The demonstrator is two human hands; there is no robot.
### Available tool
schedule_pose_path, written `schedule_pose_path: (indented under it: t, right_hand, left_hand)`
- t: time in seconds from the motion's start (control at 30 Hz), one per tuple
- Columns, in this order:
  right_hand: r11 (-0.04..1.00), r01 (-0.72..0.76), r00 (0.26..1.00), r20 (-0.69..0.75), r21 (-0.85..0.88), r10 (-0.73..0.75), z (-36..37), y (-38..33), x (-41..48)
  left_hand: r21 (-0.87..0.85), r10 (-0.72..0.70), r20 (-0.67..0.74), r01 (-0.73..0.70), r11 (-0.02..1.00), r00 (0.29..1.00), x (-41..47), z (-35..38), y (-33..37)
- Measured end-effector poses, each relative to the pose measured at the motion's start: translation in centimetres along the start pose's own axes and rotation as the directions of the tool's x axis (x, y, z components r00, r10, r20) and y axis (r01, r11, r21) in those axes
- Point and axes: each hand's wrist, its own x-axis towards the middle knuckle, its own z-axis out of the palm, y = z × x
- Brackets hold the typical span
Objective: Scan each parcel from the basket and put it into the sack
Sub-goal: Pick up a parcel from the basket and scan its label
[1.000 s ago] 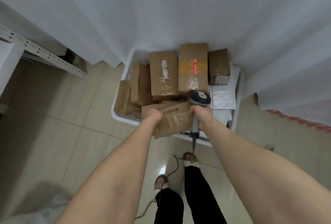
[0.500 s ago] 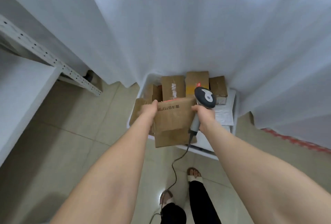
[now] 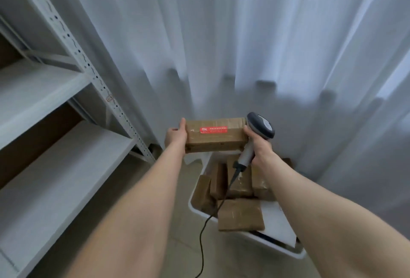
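A brown cardboard parcel [image 3: 215, 135] with a red label is held up in front of me, level, above the basket. My left hand [image 3: 176, 136] grips its left end, thumb on top. My right hand [image 3: 259, 143] grips the grey handle of a corded barcode scanner [image 3: 261, 125] and touches the parcel's right end. The scanner's dark head sits beside the parcel's upper right corner. Below stands the white basket [image 3: 277, 245] with several brown parcels [image 3: 240, 214] in it. No sack is in view.
Grey metal shelving [image 3: 55, 135] fills the left side. White curtains [image 3: 244, 44] hang behind and to the right of the basket. The scanner's black cable [image 3: 203, 240] hangs down to the tiled floor [image 3: 177, 244] between my arms.
The parcel has been lifted out of the basket and raised to chest height, turned so its red-labelled side faces me. My view has tilted upward, and the scanner rose with the parcel.
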Motion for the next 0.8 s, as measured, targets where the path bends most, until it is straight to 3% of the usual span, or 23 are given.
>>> schedule_pose_path:
  t: [0.2,0.33,0.53,0.8]
  right_hand:
    - [0.997,0.066,0.986,0.158,-0.044,-0.058,2.0,-1.8,-3.6]
    - [1.0,0.003,0.972,0.235,0.004,-0.003,2.5,-2.7,-5.3]
    - [1.0,0.01,0.964,0.266,-0.018,-0.005,2.5,-3.7,-6.7]
    - [0.998,0.068,0.971,0.229,0.02,-0.071,1.5,-5.2,-7.6]
  left_hand:
    - [-0.155,-0.094,0.079,0.106,0.982,0.992,-3.8,-4.5,3.5]
    - [-0.159,0.026,0.106,-0.009,0.987,0.994,-6.9,-5.7,4.8]
    - [-0.126,0.055,0.13,-0.039,0.991,0.99,-9.7,-6.9,5.1]
    - [-0.064,-0.07,0.193,0.084,0.994,0.979,-11.7,-7.9,4.3]
